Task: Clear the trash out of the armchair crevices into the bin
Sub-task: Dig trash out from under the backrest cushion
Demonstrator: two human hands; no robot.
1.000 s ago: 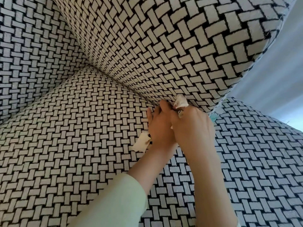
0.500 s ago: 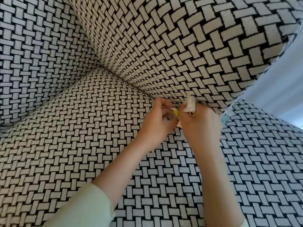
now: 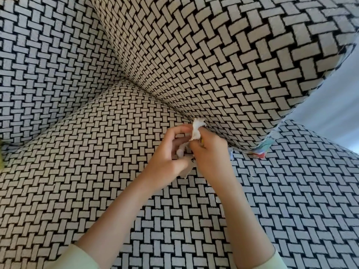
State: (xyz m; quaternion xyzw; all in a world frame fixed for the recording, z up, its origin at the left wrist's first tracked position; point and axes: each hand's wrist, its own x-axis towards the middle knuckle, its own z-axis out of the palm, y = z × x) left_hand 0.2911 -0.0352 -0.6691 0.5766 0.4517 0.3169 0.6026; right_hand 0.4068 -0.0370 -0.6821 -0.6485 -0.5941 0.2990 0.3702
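Both hands meet at the crevice point(image 3: 151, 95), knuckles almost touching. The right hand point(image 3: 212, 152) pinches a white scrap point(image 3: 197, 128) that sticks up above its fingers. The left hand point(image 3: 165, 160) is curled round a pale wad point(image 3: 181, 151), part of which shows under its palm; blur hides how firmly it grips.

Judging by this, the step in hand is gathering: trash is pulled free of the gap and collected in the fists, not yet binned. More remains. Coloured bits point(image 3: 261, 152) lie wedged in the same gap, just right of the right hand, with loose threads beside them. The next move likely calls for either a reach right with a free finger or two to tease those bits out, or a carry to the bin. With both hands full, a further pick risks dropping what is held. The bin is not in view, so its direction cannot be told.

Under the hands is the seat point(image 3: 97, 152), in black-and-white basket-weave cloth. Beyond them a cushion point(image 3: 213, 55) in the same cloth bulges over the gap, and a back panel point(image 3: 38, 65) stands far left of the hands. The weave is busy, so pale scraps may be hard to spot. Pale green sleeves point(image 3: 81, 257) show at the wrists' near end. Far right of the hands, past the cushion, is a plain bluish wall point(image 3: 334, 105).
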